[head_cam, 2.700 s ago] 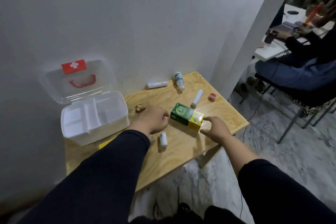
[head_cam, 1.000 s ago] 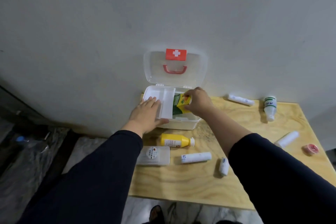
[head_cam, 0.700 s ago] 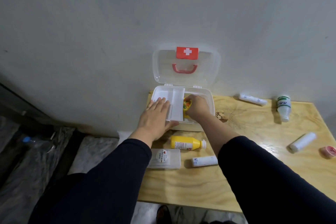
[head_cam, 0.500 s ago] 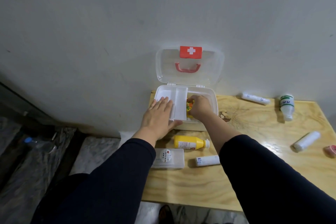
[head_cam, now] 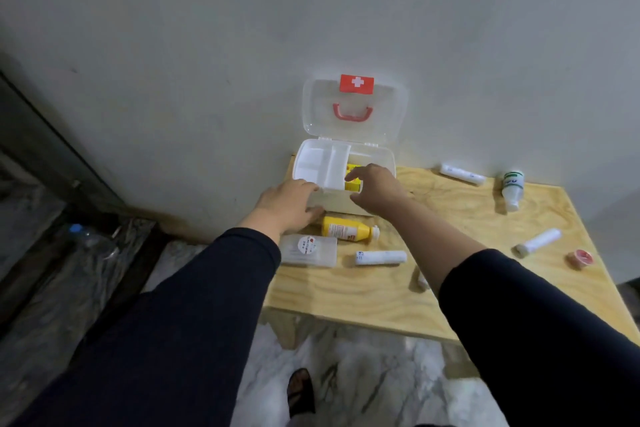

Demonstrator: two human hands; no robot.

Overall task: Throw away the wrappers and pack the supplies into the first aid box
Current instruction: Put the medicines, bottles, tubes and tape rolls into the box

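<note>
The white first aid box (head_cam: 379,156) stands open against the wall, its clear lid with a red cross leaning back. A white tray insert (head_cam: 322,166) covers its left half. The green and yellow carton (head_cam: 353,180) lies inside the right half, partly hidden. My right hand (head_cam: 375,191) hovers just over the box's front edge, fingers apart, holding nothing. My left hand (head_cam: 287,206) rests at the box's front left corner, fingers spread. On the wooden table (head_cam: 346,291) lie a yellow bottle (head_cam: 346,229), a clear flat case (head_cam: 310,250) and a white roll (head_cam: 381,257).
Farther right on the table lie a white tube (head_cam: 462,174), a green-labelled white bottle (head_cam: 512,189), another white roll (head_cam: 538,242) and a small pink tape roll (head_cam: 581,257). A small white item (head_cam: 422,281) peeks out beside my right sleeve. A dark ledge with plastic sheeting runs at left.
My right hand has let go of the green and yellow carton inside the box and drawn back toward me. My left hand slid back off the tray to the box's front corner.
</note>
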